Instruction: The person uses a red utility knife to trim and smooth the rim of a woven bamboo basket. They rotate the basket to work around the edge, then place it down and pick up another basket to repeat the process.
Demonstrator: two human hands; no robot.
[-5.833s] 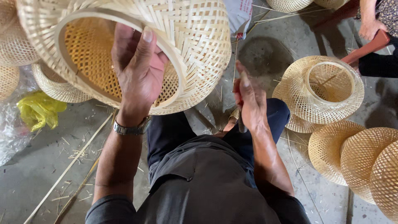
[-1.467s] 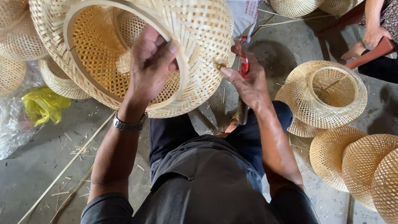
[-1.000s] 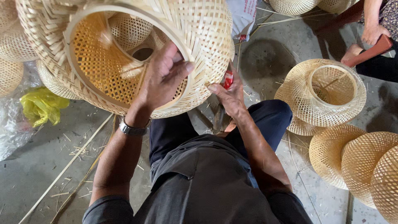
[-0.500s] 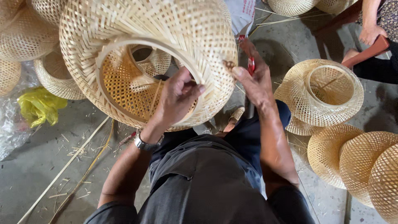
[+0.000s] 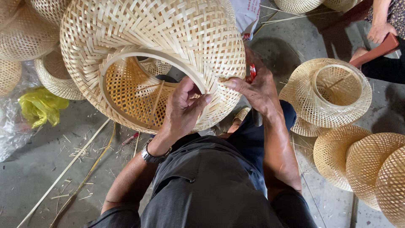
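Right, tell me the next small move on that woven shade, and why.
Probably snip the loose strip end at the rim. The left hand grips the hoop of the woven bamboo shade, steadying it, while the right hand pinches a strand at the edge and holds a red-handled tool beside it. How far the strand sticks out cannot be told.

We count 1 big woven basket (image 5: pixel 168 42) held up, 1 yellow bag (image 5: pixel 40 107), 1 wristwatch (image 5: pixel 154 157).
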